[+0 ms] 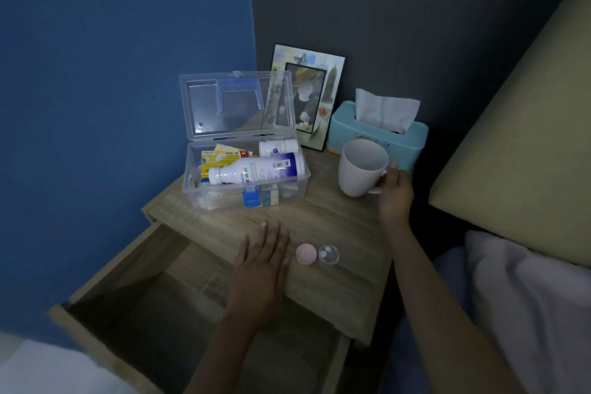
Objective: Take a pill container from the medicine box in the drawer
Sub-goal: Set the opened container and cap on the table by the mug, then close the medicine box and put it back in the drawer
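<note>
**Mug in hand, pills waiting at the front edge**

Fingers of the right hand [395,192] are closed on the handle of the white mug [363,168], near the tabletop's [335,221] right edge. The left hand [260,261] lies flat and spread at the front edge, holding nothing. Just beside it sit the pill container's pink lid [306,254] and clear cup [328,255], two pills inside. Behind, the medicine box [244,169] stands open; the drawer [179,304] gapes empty. Best to keep the mug level and clear of the small cup.
</note>
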`<state>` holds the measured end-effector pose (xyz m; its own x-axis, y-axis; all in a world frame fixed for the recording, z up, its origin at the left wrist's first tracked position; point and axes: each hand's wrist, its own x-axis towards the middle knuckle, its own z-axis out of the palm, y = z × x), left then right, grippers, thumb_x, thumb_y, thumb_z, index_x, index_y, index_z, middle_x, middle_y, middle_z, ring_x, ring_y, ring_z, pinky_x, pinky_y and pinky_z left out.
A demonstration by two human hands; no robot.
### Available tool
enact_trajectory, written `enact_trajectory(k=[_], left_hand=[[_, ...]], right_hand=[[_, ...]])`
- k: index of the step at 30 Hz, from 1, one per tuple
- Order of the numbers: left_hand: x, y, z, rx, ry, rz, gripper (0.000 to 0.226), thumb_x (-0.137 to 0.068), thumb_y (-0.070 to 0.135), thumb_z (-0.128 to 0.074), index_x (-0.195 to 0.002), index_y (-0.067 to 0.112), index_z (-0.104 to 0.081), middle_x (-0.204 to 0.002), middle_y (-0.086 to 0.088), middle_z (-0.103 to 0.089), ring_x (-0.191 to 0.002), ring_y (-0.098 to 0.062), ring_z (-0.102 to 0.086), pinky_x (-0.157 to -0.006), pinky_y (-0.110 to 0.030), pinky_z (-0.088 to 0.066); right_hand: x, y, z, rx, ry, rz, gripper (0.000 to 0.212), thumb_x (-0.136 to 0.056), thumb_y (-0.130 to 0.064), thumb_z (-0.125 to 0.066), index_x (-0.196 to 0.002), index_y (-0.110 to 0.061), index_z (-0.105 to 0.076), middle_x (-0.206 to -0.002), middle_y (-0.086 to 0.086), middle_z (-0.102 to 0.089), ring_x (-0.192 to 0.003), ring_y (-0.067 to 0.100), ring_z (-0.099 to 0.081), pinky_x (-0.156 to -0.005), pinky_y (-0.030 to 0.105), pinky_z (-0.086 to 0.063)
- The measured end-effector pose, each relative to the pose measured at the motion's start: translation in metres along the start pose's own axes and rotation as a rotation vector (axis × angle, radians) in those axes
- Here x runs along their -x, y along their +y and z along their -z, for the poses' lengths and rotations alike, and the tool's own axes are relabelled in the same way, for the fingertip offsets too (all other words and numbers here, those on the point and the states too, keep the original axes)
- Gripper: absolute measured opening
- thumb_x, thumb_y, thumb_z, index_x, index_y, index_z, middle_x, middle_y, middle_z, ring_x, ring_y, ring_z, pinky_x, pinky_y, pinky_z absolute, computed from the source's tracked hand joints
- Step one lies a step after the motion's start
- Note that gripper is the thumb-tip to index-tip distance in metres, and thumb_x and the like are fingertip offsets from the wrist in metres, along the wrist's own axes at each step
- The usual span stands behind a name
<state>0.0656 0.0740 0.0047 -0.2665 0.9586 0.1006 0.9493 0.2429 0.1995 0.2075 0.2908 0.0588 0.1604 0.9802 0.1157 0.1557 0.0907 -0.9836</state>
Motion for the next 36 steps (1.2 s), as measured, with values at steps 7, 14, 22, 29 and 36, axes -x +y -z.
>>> enact_trajectory(k=[7,14,22,29,36], left_hand=[[0.001,0.0,-0.003,0.012,-0.017,0.024,0.059,-0.096,0.04,-0.01,-0.151,0.023,-0.023,-0.16,0.003,-0.017,-0.149,-0.02,-0.013,-0.119,-0.042,-0.012],[0.001,-0.002,-0.005,0.006,-0.04,0.029,0.054,-0.101,0.037,-0.02,-0.153,0.025,-0.012,-0.162,0.005,-0.006,-0.15,-0.018,-0.003,-0.121,-0.04,-0.006],[0.002,-0.002,-0.006,0.018,-0.026,0.02,0.056,-0.099,0.04,-0.014,-0.153,0.024,-0.015,-0.162,0.003,-0.007,-0.15,-0.02,-0.006,-0.121,-0.042,-0.006],[0.001,-0.005,0.038,0.332,0.389,0.071,0.051,-0.097,0.038,-0.033,-0.141,0.015,-0.044,-0.151,-0.007,-0.04,-0.142,-0.02,-0.031,-0.114,-0.037,-0.028],[-0.048,-0.054,0.087,0.283,0.445,0.405,0.057,-0.1,0.042,-0.026,-0.148,0.012,-0.033,-0.159,-0.011,-0.022,-0.149,-0.025,-0.012,-0.12,-0.043,-0.009]], right_hand=[[0.052,0.008,0.035,-0.021,-0.056,0.025,0.037,-0.101,-0.029,-0.04,-0.092,0.001,-0.06,-0.076,0.001,-0.058,-0.072,0.01,-0.053,-0.065,0.016,-0.042],[0.073,0.013,0.047,-0.023,-0.103,0.008,0.03,-0.101,-0.025,-0.038,-0.087,-0.005,-0.055,-0.073,-0.001,-0.054,-0.068,0.004,-0.05,-0.055,0.003,-0.037],[0.075,0.009,0.05,-0.007,-0.128,-0.002,0.029,-0.101,-0.028,-0.04,-0.088,-0.008,-0.056,-0.075,-0.005,-0.057,-0.072,0.006,-0.053,-0.059,0.004,-0.041],[0.076,-0.032,0.046,0.074,-0.024,0.281,0.027,-0.099,-0.033,-0.041,-0.11,-0.009,-0.049,-0.102,0.005,-0.059,-0.091,0.014,-0.056,-0.074,0.025,-0.041],[0.034,-0.106,-0.084,0.009,-0.392,0.192,0.022,-0.098,-0.036,-0.037,-0.094,-0.02,-0.051,-0.082,-0.012,-0.053,-0.077,-0.002,-0.053,-0.069,0.018,-0.041]])
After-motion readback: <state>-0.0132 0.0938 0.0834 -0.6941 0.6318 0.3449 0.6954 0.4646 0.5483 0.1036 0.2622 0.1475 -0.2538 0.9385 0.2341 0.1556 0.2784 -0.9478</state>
